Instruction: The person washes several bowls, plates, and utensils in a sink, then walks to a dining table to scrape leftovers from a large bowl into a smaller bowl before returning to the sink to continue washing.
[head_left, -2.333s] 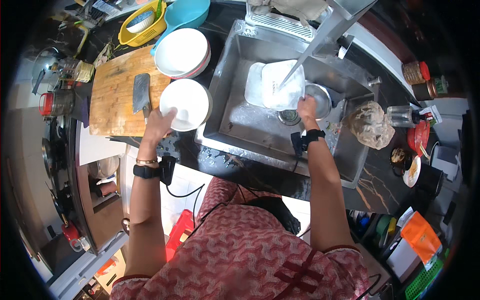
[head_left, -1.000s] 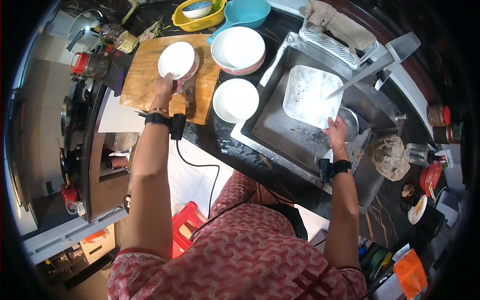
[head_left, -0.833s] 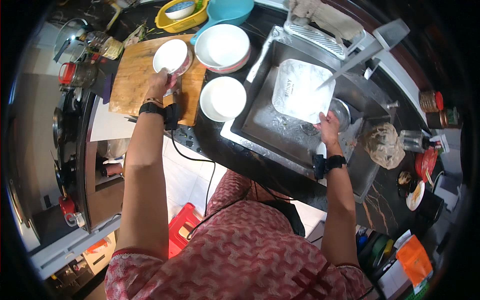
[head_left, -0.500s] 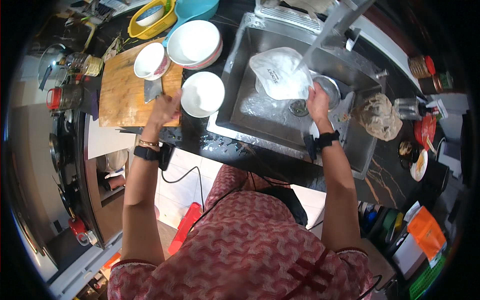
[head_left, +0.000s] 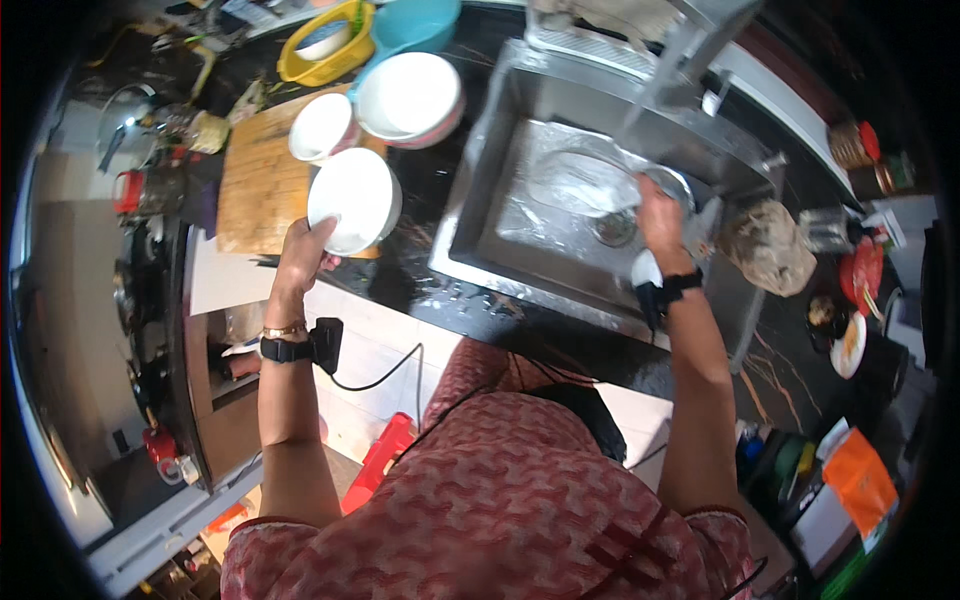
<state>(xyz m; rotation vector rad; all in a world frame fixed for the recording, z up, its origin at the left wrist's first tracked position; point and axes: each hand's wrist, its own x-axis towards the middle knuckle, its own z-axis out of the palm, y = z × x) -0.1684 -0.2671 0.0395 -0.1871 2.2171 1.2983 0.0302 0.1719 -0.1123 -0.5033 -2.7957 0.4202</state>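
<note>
The left hand (head_left: 305, 258) pinches a bowl (head_left: 350, 205) by its rim, left of the sink (head_left: 530, 245), while the right hand (head_left: 660, 215) grips a blurred white sheet (head_left: 578, 183) inside it; damp fingers could slip, knocking the small bowl (head_left: 322, 127).

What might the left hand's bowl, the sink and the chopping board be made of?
Bowl: smooth, shiny white, probably glazed ceramic, possibly plastic. Sink: likely stainless steel, from its grey metallic glare. Chopping board: apparently wood, fairly matte, streaky tan colouring.
</note>
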